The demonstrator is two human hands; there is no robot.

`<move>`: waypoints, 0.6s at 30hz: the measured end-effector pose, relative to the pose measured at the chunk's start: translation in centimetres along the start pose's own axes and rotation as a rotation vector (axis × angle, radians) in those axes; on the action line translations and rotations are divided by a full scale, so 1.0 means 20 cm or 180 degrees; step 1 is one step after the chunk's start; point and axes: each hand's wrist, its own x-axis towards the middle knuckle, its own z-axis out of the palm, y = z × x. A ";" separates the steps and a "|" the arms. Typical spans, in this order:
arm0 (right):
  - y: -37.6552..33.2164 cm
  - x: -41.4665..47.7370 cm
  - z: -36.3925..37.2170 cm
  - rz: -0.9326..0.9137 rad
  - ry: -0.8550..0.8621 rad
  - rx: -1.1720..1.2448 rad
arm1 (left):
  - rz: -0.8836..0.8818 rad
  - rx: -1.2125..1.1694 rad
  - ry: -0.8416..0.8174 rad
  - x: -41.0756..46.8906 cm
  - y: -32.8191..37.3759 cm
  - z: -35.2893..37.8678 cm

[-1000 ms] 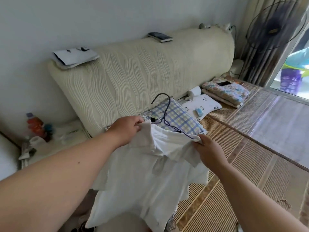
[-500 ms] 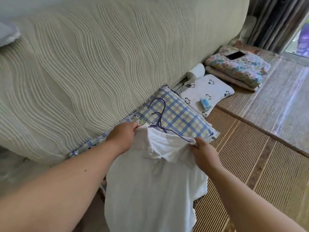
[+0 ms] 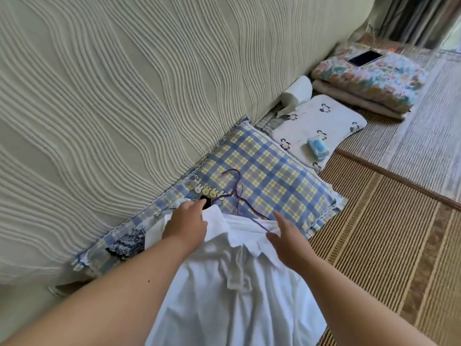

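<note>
White shirt (image 3: 224,308) on a purple hanger (image 3: 237,193), laid collar-first over the near edge of a plaid pillow (image 3: 269,181). Its body runs back toward the bed's near edge. The hanger's hook lies on the pillow. Left hand (image 3: 185,226) rests on the shirt's left shoulder, fingertips hidden, so a grip cannot be told. Right hand (image 3: 287,242) is spread with straight fingers, touching the right shoulder and holding nothing. The pillow lies on a mat (image 3: 374,233) against the headboard (image 3: 124,96). Further along are a small pillow (image 3: 321,121) bearing a blue packet (image 3: 317,148), a paper roll (image 3: 298,92), and a folded quilt (image 3: 374,78) with a phone (image 3: 365,58) on top.
</note>
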 end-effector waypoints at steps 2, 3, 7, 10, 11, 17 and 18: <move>-0.01 -0.07 0.01 -0.0180 0.0005 -0.0162 | 0.0097 0.0071 -0.0217 -0.08 0.01 0.02; -0.02 -0.12 0.01 -0.0257 0.0011 -0.0230 | 0.0150 0.0124 -0.0323 -0.13 0.02 0.03; 0.02 -0.36 -0.01 -0.0400 -0.0037 -0.0456 | 0.0382 0.0225 -0.0553 -0.40 0.10 0.06; 0.05 -0.60 -0.04 -0.0405 0.0001 -0.0607 | 0.0690 0.0258 -0.0543 -0.64 0.19 0.07; 0.06 -0.67 -0.06 -0.0419 0.0061 -0.0663 | 0.0749 0.0245 -0.0515 -0.72 0.22 0.06; 0.13 -1.35 -0.17 -0.0556 0.0488 -0.1229 | 0.1237 0.0259 -0.0381 -1.36 0.40 -0.01; 0.14 -1.48 -0.19 -0.0551 0.0556 -0.1295 | 0.1363 0.0285 -0.0332 -1.48 0.42 -0.02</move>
